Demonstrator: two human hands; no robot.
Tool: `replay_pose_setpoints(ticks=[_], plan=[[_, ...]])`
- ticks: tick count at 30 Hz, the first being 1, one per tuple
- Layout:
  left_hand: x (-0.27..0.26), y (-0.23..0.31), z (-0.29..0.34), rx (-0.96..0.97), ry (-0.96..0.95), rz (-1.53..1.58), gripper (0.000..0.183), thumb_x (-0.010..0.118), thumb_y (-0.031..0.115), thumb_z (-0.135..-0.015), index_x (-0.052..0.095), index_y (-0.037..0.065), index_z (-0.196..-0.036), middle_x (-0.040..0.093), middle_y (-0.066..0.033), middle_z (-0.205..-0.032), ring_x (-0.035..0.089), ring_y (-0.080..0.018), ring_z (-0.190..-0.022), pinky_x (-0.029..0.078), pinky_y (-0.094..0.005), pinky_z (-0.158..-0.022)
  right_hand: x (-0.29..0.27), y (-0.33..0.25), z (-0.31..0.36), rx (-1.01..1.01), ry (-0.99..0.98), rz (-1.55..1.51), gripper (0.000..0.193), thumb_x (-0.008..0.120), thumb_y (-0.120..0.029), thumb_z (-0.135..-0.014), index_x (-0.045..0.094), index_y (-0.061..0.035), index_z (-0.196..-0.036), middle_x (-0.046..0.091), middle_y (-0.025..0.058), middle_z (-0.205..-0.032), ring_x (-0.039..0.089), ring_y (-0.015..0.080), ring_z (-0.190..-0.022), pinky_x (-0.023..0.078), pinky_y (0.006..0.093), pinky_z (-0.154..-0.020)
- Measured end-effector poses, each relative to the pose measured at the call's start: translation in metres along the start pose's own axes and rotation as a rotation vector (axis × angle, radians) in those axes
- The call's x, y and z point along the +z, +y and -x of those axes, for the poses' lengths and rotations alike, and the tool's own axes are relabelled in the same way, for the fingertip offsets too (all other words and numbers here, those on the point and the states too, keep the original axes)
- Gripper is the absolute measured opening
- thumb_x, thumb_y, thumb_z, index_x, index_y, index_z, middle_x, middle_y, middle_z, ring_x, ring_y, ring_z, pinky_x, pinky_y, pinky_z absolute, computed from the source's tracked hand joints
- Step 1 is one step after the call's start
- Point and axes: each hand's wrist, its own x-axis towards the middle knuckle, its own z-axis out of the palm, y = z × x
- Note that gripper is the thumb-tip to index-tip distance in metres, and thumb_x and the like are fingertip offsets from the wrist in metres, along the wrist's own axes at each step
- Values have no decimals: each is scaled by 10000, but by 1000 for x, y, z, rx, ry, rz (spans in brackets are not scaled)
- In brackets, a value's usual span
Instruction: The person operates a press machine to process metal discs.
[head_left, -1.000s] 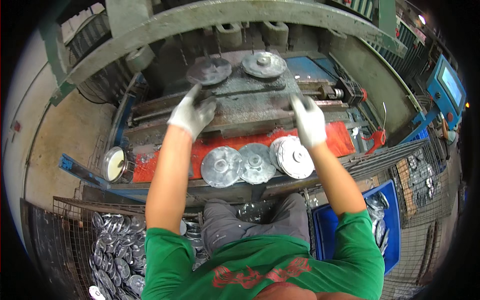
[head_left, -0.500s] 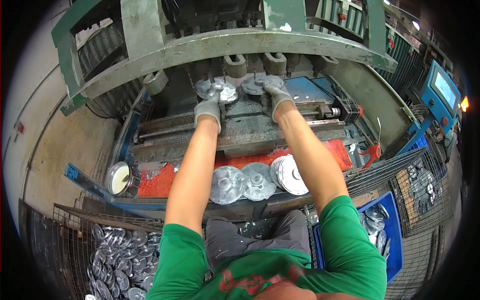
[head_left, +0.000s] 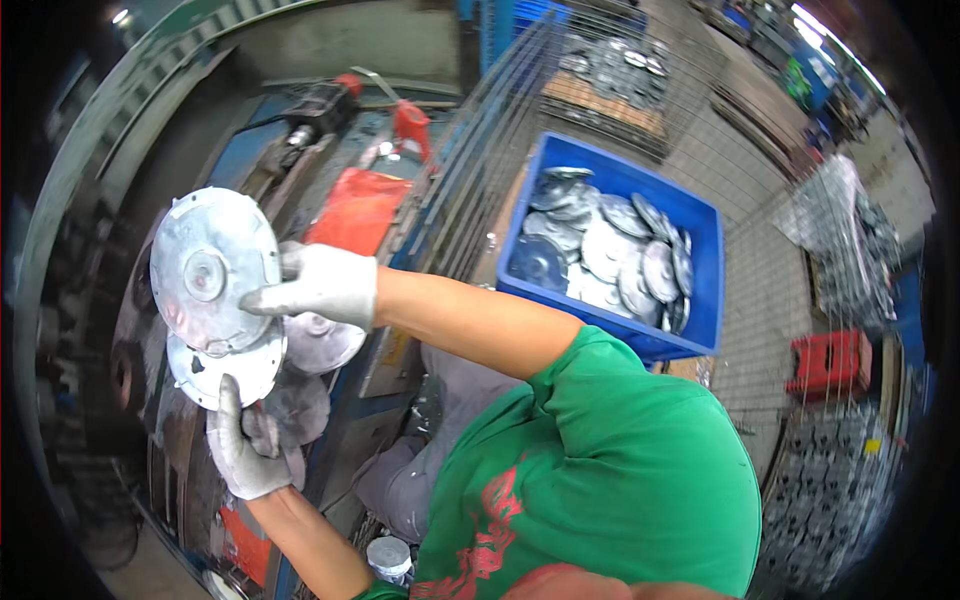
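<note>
My right hand (head_left: pixel 328 284), in a pale grey glove, is closed on the edge of a round silver metal disc (head_left: pixel 232 240) with a raised hub, its thumb across the near face. Below it, my left hand (head_left: pixel 245 450), gloved too, pinches a second metal disc (head_left: pixel 225 375) with its thumb on the face. The upper disc partly covers the lower one, and I cannot tell whether they touch. Behind my hands, more discs lie along the bench edge, one pale metal disc (head_left: pixel 325 342) beside my right wrist.
On the right stands a blue bin (head_left: pixel 706 275) holding several discs, with wire mesh (head_left: pixel 760 260) around it. An orange-red sheet (head_left: pixel 360 212) and a red air gun (head_left: pixel 410 130) lie on the machine bench. Farther right is a red crate (head_left: pixel 832 362).
My view has swung right, bringing the blue bin nearer the middle. Both hands have left the machine's fixtures and now hold discs up in front of the bench.
</note>
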Motion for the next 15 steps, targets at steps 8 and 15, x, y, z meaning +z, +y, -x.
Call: replay_pose_setpoints(ticks=[8,15], plan=[[137,-87,39,-315,-740,-496,444,605,441,-852,553,9,-939,502,-9,-596,390,-65,-391,311,-206,-355,-130,19,168,222,382,-779,484,664,-114,-811,468,109,-1193,593,160,-1133,604,234,-1026,482,360,-903],[75,-106,47,-335,-884,-529,590,470,467,-913,514,-48,-1197,538,-53,-663,470,-89,-465,387,-212,-429,-271,94,286,146,955,-296,432,603,-112,-821,464,11,-1211,562,174,-1152,531,341,-1074,422,475,-953]])
